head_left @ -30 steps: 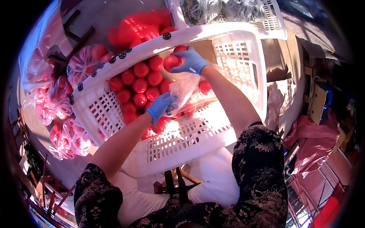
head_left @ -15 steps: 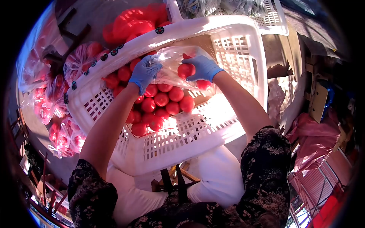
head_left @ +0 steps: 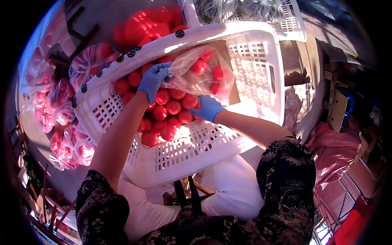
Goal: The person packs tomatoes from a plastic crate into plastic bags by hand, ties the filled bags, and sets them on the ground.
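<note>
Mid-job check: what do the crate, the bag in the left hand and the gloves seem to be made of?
Crate: probably hard moulded plastic, white and slightly glossy; the slotted walls and rim glare suggest it.
Bag: thin, clear plastic film; it creases, and red fruit shows through.
Gloves: thin, stretchy-looking blue rubber, close-fitting; nitrile or latex, I can't tell.

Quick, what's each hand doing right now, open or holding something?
Left hand: closed on the clear plastic bag.
Right hand: open, thumb and fingers apart, by the round red fruits; whether touching can't be told.
</note>
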Motion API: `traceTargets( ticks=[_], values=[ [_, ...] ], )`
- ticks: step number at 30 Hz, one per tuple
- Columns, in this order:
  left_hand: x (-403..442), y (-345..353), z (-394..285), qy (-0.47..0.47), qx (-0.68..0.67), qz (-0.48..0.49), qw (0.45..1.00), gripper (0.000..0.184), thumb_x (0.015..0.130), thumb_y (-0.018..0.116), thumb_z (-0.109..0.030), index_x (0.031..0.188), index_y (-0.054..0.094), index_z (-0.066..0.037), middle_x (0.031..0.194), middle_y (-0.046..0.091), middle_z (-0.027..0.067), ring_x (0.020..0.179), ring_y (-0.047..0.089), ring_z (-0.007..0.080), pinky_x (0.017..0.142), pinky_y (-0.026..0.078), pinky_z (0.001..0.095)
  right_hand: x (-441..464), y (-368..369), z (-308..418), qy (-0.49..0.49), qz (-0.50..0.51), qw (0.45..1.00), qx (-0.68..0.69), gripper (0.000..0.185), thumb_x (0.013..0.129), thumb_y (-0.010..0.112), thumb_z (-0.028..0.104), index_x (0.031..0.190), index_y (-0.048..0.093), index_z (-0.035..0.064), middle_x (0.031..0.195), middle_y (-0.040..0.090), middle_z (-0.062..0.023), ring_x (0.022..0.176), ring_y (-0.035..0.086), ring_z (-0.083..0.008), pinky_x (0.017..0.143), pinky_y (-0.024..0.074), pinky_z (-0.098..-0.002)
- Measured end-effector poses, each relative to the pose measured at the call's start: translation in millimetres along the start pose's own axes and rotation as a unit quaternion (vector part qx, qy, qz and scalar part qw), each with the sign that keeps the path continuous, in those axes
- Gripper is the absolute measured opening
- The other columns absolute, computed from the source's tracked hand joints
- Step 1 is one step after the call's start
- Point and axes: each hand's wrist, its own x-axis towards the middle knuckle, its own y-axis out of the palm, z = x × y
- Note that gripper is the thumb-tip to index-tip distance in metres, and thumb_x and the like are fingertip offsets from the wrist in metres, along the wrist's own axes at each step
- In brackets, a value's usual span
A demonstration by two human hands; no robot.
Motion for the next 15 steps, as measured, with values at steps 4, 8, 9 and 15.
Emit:
traceTargets(
  ticks=[4,8,9,15],
  values=[
    [-6.3,-4.7,5.4,-0.030,0.009,-0.025,0.999,0.022,0.086,0.052,-0.009,0.107,0.057,-0.003,0.089,0.060,0.0023,0.070,0.054,0.0084,0.065,0.046,0.0212,21.3,36.0,-20.2,-0.002,-0.043,0.997,0.063,0.062,0.063,0.067,0.051,0.103,0.056,0.0051,0.096,0.060,-0.0157,0.089,0.058,-0.0300,0.077,0.0451,-0.0393],
    [-7.1,5.6,-1.9,-0.015,0.057,0.016,0.998,0.026,0.082,0.059,-0.014,0.105,0.057,-0.002,0.089,0.060,0.0027,0.076,0.055,0.0104,0.070,0.046,0.0222,27.2,63.5,-24.6,-0.017,-0.147,0.980,0.131,0.074,0.058,0.071,0.051,0.113,0.051,0.0063,0.103,0.058,-0.0157,0.095,0.055,-0.0316,0.085,0.0426,-0.0382],
    [-9.3,10.5,-1.6,0.003,0.075,0.039,0.996,0.028,0.081,0.061,-0.015,0.105,0.056,-0.002,0.089,0.060,0.0029,0.077,0.056,0.0113,0.071,0.046,0.0227,26.5,61.5,-23.5,-0.040,-0.174,0.971,0.160,0.074,0.057,0.071,0.051,0.113,0.051,0.0066,0.103,0.058,-0.0155,0.095,0.055,-0.0320,0.085,0.0424,-0.0383],
    [-3.7,-6.0,25.1,0.095,0.270,-0.050,0.957,0.038,0.074,0.068,-0.026,0.099,0.055,-0.001,0.088,0.062,0.0078,0.078,0.058,0.0176,0.074,0.046,0.0291,20.7,3.9,-11.8,0.052,0.113,0.979,0.160,0.071,0.065,0.068,0.048,0.117,0.049,0.0039,0.109,0.056,-0.0154,0.098,0.055,-0.0261,0.085,0.0439,-0.0346]
  ],
)
